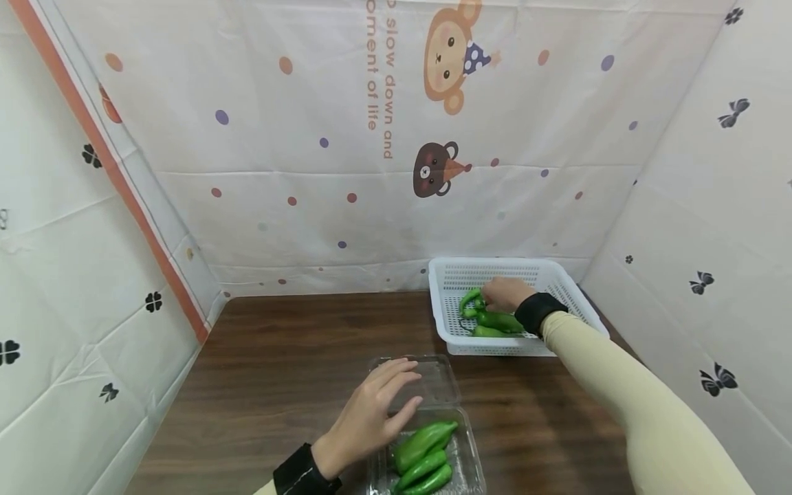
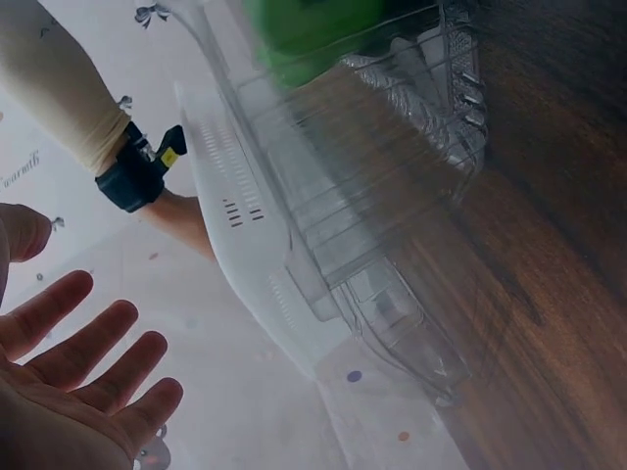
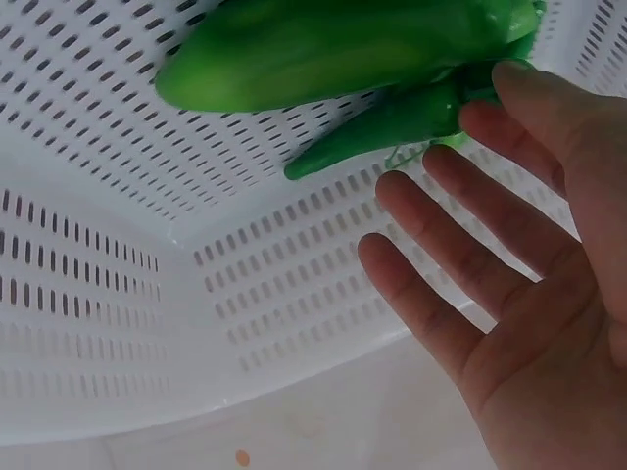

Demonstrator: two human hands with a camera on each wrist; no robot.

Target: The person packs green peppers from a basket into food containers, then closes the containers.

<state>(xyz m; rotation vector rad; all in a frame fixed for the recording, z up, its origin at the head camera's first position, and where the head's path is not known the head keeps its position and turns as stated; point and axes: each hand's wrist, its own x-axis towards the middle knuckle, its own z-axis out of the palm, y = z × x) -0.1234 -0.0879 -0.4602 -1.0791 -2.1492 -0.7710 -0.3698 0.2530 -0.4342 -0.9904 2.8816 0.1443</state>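
We count three glossy green peppers (image 1: 423, 457) in the clear ribbed plastic box (image 1: 470, 447) at six o'clock, and three more peppers (image 1: 491, 320) in the white perforated basket (image 1: 445, 309) at two o'clock. Our left hand (image 1: 371, 412) hovers spread flat over the box lid; our right hand (image 1: 507, 293), fingers straight, touches the basket's peppers. Dark wood-grain tabletop (image 1: 291, 357), with printed cloth walls (image 1: 309, 137) around it.

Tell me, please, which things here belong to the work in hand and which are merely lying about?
In use: white basket, peppers in the basket, clear clamshell box, peppers in the box.
Merely there: wooden table, printed backdrop.
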